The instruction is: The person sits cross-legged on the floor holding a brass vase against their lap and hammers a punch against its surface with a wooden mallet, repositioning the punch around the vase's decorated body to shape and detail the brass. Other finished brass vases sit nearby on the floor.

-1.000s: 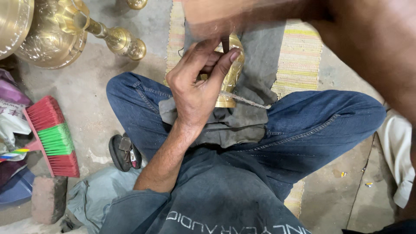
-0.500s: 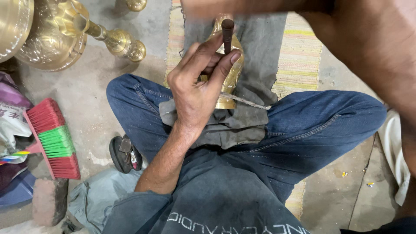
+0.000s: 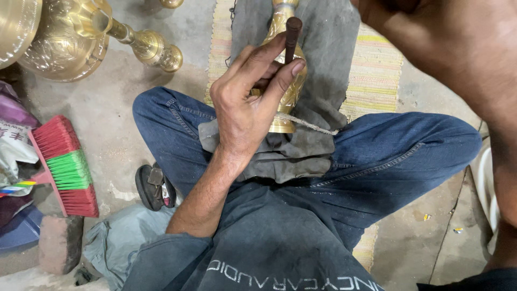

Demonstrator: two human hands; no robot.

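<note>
The left hand pinches a dark metal punch between thumb and fingers, closed narrowly around its shaft, with the punch's blunt upper end standing clear above the fingertips. Its lower tip is hidden behind the fingers, pressed toward an engraved brass vase. That vase lies lengthwise on a grey cloth draped over the person's crossed legs in blue jeans, its neck pointing away from the body and its base toward the lap. A thin cord runs across the cloth just beside the vase's base.

Of the right side, only the bare forearm shows, raised well above and to the right of the vase; the right hand itself is out of view, so its grip cannot be told.

Beyond the vase, a striped woven mat lies under the cloth. Far to the left of the vase, a large brass vessel with a turned stem rests on the concrete floor. A red and green brush, a brick and a dark sandal lie left of the knee.
</note>
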